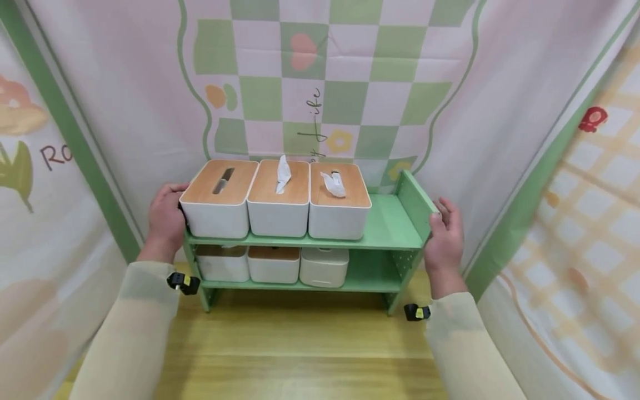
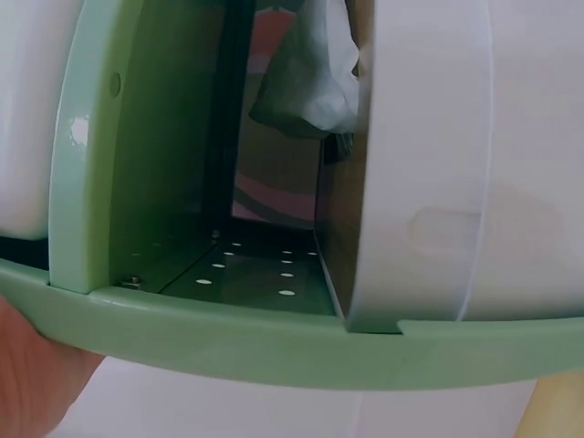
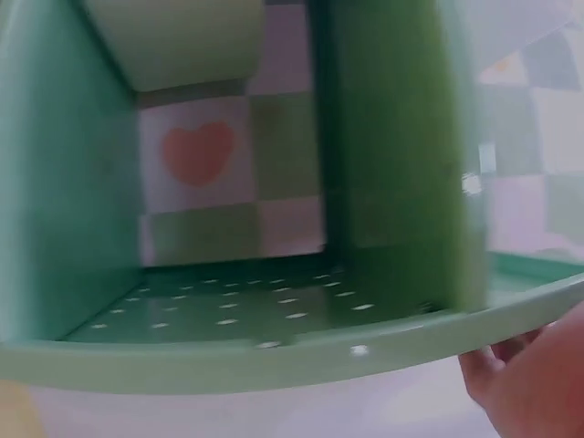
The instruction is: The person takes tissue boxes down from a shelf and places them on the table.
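A green two-tier shelf [image 1: 385, 216] stands between the two hands. My left hand [image 1: 168, 219] is against its left end, with the fingertips partly hidden beside the left box. At the right end, my right hand [image 1: 445, 239] touches the outside of the upright side panel [image 1: 418, 204], thumb by its edge and fingers bent loosely. Three white tissue boxes with wood-look lids stand on the top tier: the left box [image 1: 215, 219], the middle box [image 1: 278, 218] and the right box [image 1: 337, 222]. White tissue sticks out of the middle and right ones.
On the lower tier sit two white boxes with brown lids, the left one [image 1: 222, 268] and the middle one [image 1: 274, 269], and an all-white box [image 1: 324, 271]. A checked curtain [image 1: 350, 72] hangs behind. Wood-look floor [image 1: 300, 344] lies in front.
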`<state>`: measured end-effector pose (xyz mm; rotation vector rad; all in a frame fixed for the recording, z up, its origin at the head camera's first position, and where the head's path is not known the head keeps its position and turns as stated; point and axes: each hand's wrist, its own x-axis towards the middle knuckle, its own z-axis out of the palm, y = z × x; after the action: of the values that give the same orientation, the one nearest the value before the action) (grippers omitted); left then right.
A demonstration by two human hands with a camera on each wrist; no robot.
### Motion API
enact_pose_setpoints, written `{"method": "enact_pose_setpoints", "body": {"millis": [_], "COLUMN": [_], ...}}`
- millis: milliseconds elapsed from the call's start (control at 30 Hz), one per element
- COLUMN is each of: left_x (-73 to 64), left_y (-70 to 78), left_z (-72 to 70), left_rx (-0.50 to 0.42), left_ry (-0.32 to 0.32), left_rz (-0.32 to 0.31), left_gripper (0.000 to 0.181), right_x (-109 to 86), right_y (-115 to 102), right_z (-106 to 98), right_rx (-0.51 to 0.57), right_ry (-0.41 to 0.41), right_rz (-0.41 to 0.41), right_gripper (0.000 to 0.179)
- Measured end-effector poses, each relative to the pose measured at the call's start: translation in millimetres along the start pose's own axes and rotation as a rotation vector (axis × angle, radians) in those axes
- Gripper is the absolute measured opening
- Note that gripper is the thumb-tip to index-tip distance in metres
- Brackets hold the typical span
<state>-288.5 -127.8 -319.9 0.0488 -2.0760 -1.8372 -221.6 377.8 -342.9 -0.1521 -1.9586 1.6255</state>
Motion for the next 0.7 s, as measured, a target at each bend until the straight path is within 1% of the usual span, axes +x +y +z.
{"method": "enact_pose_setpoints", "body": {"millis": [67, 100, 167, 233, 300, 333, 400, 467, 500, 600, 700], "left_x": [0.0, -0.1, -0.4, -1.2, -1.5, -1.4, -1.5, -1.2, -1.1, -1.4, -1.9], "left_y": [0.5, 0.7, 1.2, 1.6, 1.5, 1.2, 1.5, 1.5, 1.5, 1.4, 1.3], "left_z": [1.5, 2.4, 3.6, 4.1, 3.2, 2.7, 1.6, 0.8, 0.3, 0.1, 1.1], "left_rx": [0.009, 0.011, 0.011, 0.002, 0.001, 0.002, 0.000, 0.007, 0.009, 0.012, 0.001], "left_ry": [-0.010, -0.016, -0.020, -0.015, -0.010, -0.006, 0.001, 0.003, 0.005, 0.006, 0.009], "left_rz": [0.006, 0.004, -0.001, -0.005, -0.006, -0.005, -0.001, 0.004, 0.005, 0.001, -0.001], "left_gripper": [0.039, 0.039, 0.041, 0.041, 0.042, 0.041, 0.041, 0.040, 0.040, 0.039, 0.039], "right_x": [-5.2, -8.3, -13.1, -17.5, -20.2, -20.6, -20.4, -19.5, -18.9, -18.1, -17.9], "right_y": [-9, -14, -23, -32, -41, -45, -51, -57, -60, -65, -68], "right_z": [-1, -1, 1, 7, 14, 18, 26, 35, 40, 54, 68], "right_rx": [-0.004, -0.032, -0.139, -0.205, -0.254, -0.264, -0.275, -0.302, -0.333, -0.470, -0.623], "right_ry": [0.051, 0.069, 0.115, 0.146, 0.152, 0.138, 0.075, -0.022, -0.082, -0.281, -0.455], "right_rz": [-0.056, -0.100, -0.229, -0.380, -0.537, -0.597, -0.658, -0.658, -0.636, -0.586, -0.581], "right_gripper": [0.046, 0.047, 0.049, 0.050, 0.048, 0.047, 0.046, 0.045, 0.045, 0.050, 0.058]}}
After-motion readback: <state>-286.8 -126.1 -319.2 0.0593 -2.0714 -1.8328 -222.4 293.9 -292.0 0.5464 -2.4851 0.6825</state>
